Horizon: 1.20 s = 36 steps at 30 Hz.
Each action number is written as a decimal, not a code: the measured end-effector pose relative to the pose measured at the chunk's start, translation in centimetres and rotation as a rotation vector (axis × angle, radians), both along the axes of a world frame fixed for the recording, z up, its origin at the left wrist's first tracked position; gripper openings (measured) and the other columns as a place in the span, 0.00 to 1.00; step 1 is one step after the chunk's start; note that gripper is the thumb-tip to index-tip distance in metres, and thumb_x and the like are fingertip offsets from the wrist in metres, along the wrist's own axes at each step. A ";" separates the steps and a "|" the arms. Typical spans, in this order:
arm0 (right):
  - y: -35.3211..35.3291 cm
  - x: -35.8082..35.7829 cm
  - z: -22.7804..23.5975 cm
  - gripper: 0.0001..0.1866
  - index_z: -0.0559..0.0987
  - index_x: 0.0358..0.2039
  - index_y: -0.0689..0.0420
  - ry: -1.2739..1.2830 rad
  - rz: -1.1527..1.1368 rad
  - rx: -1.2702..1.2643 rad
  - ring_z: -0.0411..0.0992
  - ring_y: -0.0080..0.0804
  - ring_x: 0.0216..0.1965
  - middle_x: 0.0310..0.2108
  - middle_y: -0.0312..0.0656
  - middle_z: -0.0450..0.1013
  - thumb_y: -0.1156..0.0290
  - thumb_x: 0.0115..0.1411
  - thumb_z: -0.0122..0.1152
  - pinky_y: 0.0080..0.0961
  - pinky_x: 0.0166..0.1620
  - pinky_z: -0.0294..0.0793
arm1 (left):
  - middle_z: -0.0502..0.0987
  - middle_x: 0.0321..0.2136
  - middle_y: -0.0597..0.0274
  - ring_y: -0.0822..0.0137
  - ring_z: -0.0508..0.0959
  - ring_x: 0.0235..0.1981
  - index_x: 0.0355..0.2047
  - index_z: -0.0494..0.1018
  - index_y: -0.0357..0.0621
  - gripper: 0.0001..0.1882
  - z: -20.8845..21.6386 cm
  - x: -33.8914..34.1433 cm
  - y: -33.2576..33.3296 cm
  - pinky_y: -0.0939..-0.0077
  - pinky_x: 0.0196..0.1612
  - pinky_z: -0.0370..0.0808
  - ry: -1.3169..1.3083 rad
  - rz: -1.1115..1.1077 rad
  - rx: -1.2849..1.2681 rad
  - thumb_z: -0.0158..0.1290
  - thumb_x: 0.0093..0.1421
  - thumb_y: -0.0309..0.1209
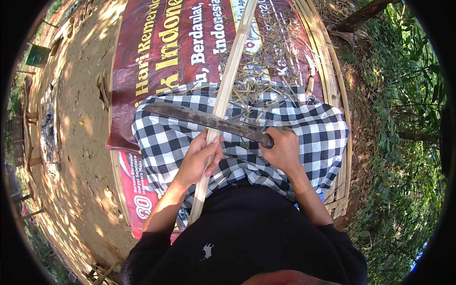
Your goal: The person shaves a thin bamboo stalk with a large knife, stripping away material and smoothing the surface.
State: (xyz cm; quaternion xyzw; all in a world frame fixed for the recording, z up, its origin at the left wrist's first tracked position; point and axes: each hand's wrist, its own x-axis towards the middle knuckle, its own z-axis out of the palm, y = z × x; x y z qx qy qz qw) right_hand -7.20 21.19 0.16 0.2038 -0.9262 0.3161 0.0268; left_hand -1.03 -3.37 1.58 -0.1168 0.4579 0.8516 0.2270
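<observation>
A long, pale bamboo strip (231, 71) runs from beside my body away to the far edge of the view. My left hand (202, 156) is closed round it over my lap. In my right hand (280, 148) is the dark handle of a machete, my fingers wrapped about it. The machete's long, stained blade (204, 118) points left and lies across the strip, just beyond my left hand. Whether its edge bites into the strip I cannot tell. Under both hands, a black-and-white checked cloth (313, 137) covers my legs, with thin shavings (259, 102) on it.
A dark red printed banner (126, 114) spreads beneath me, littered with more shavings at its far right. Split bamboo poles (327, 61) edge the seat on the right. Bare earth (80, 142) lies to the left, green plants (399, 85) to the right.
</observation>
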 end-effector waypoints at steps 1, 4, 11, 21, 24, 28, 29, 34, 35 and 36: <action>0.1 -0.1 -0.1 0.09 0.75 0.21 0.60 0.018 -0.020 0.000 0.72 0.51 0.19 0.16 0.48 0.71 0.72 0.46 0.68 0.40 0.25 0.68 | 0.71 0.22 0.58 0.76 0.61 0.06 0.52 0.63 0.37 0.13 0.3 -0.1 0.2 0.84 0.09 0.58 0.012 0.024 -0.025 0.43 0.71 0.29; 0.7 -0.6 -0.1 0.09 0.75 0.20 0.60 0.052 -0.062 -0.001 0.71 0.50 0.18 0.15 0.48 0.70 0.72 0.46 0.67 0.40 0.24 0.67 | 0.74 0.26 0.55 0.75 0.65 0.08 0.53 0.63 0.37 0.14 0.0 -0.8 0.7 0.84 0.10 0.60 0.081 0.081 -0.059 0.45 0.68 0.26; 0.5 -0.1 0.1 0.08 0.75 0.21 0.59 0.056 -0.029 -0.018 0.70 0.50 0.18 0.14 0.47 0.69 0.73 0.46 0.67 0.39 0.24 0.66 | 0.74 0.27 0.55 0.76 0.67 0.09 0.56 0.60 0.37 0.21 1.0 -0.6 0.9 0.84 0.10 0.61 0.050 0.032 0.042 0.43 0.74 0.41; -1.3 0.6 0.4 0.11 0.75 0.22 0.53 0.152 0.188 0.072 0.74 0.43 0.22 0.18 0.40 0.72 0.69 0.38 0.70 0.37 0.30 0.70 | 0.69 0.25 0.69 0.82 0.66 0.18 0.53 0.63 0.37 0.23 1.2 1.3 1.4 0.84 0.19 0.63 0.164 0.017 -0.216 0.56 0.59 0.21; -0.4 -0.9 -0.3 0.13 0.75 0.23 0.53 0.227 0.255 0.104 0.73 0.44 0.23 0.18 0.40 0.72 0.68 0.36 0.70 0.38 0.31 0.71 | 0.67 0.22 0.72 0.82 0.64 0.21 0.49 0.66 0.36 0.22 0.7 1.5 2.3 0.81 0.24 0.64 0.269 0.016 -0.388 0.59 0.55 0.22; 2.7 -5.1 -0.3 0.15 0.74 0.23 0.54 0.329 0.195 0.207 0.73 0.44 0.24 0.18 0.41 0.72 0.67 0.35 0.71 0.41 0.33 0.71 | 0.66 0.19 0.73 0.82 0.65 0.19 0.44 0.66 0.34 0.19 0.4 1.3 2.5 0.81 0.24 0.63 0.269 -0.033 -0.475 0.59 0.53 0.21; 2.6 -5.2 -0.5 0.15 0.74 0.23 0.53 0.305 0.172 0.230 0.73 0.44 0.24 0.19 0.41 0.72 0.68 0.34 0.71 0.40 0.34 0.71 | 0.67 0.20 0.72 0.83 0.66 0.18 0.45 0.65 0.35 0.20 -0.1 0.9 2.6 0.83 0.22 0.63 0.282 -0.029 -0.482 0.58 0.54 0.21; 1.1 -2.8 -1.7 0.15 0.73 0.22 0.52 0.250 0.077 0.279 0.73 0.44 0.23 0.18 0.39 0.72 0.65 0.35 0.70 0.42 0.33 0.71 | 0.68 0.20 0.71 0.81 0.66 0.12 0.48 0.62 0.37 0.22 0.5 -1.0 2.4 0.83 0.14 0.60 0.120 0.072 -0.259 0.57 0.55 0.18; 0.7 -2.1 -1.8 0.14 0.72 0.21 0.52 0.219 0.090 0.277 0.73 0.43 0.22 0.18 0.38 0.72 0.65 0.36 0.70 0.41 0.34 0.71 | 0.66 0.19 0.72 0.82 0.65 0.12 0.50 0.61 0.38 0.24 0.3 -1.0 2.6 0.84 0.14 0.60 0.089 0.071 -0.286 0.57 0.56 0.18; 0.6 -2.1 -1.4 0.14 0.73 0.22 0.52 0.241 0.136 0.284 0.73 0.43 0.23 0.18 0.38 0.72 0.66 0.36 0.70 0.41 0.35 0.71 | 0.66 0.19 0.72 0.82 0.64 0.12 0.50 0.61 0.38 0.23 0.2 -0.7 2.7 0.83 0.14 0.59 0.128 0.069 -0.304 0.57 0.55 0.17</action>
